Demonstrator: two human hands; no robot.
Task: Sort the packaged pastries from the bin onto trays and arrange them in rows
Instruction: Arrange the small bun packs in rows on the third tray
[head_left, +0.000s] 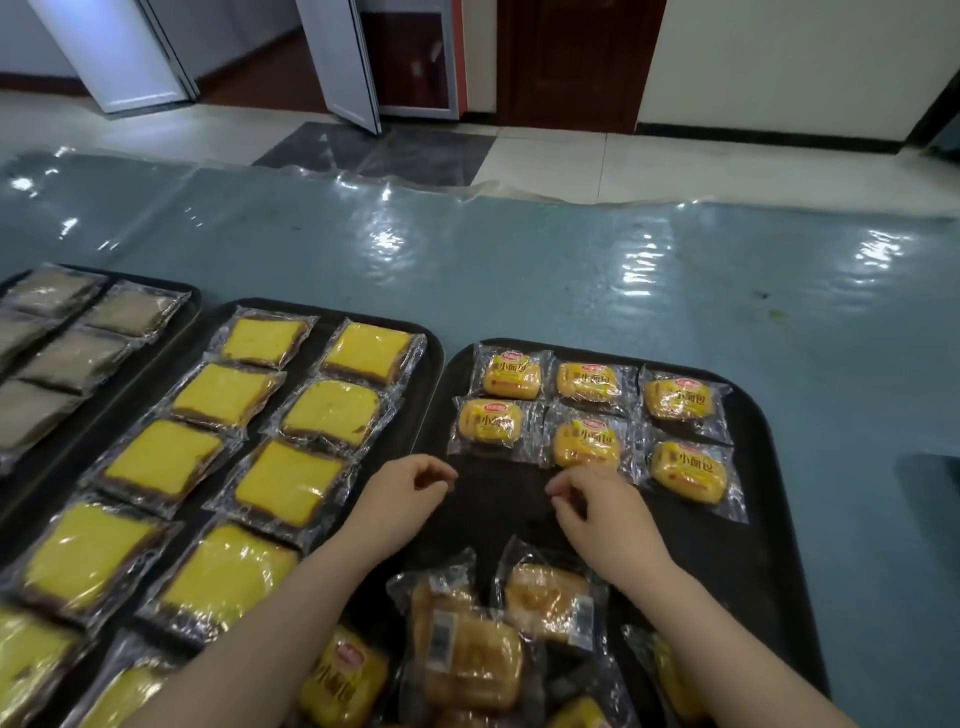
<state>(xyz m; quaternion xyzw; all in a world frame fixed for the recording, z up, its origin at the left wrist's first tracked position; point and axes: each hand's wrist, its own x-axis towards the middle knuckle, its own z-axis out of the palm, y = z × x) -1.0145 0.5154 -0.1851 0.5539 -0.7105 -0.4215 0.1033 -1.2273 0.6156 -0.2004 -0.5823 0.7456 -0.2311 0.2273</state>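
Hovering over the right tray (769, 519): left hand (402, 499) and right hand (597, 506), fingers curled, holding nothing | six small bread packs (587, 441) in two rows just beyond | loose packs (467, 654) piled near the wrists | yellow cake slices (291, 483) on the middle tray (421, 415)

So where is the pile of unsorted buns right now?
On the near end of the right tray, at bottom centre of the head view: the pile lies between the forearms, below the six arranged buns.

Both hands, left (402, 496) and right (597, 506), hover empty over the right tray (769, 519), just below six small bread packs (587, 439) in two rows; fingers loosely curled, apparently holding nothing.
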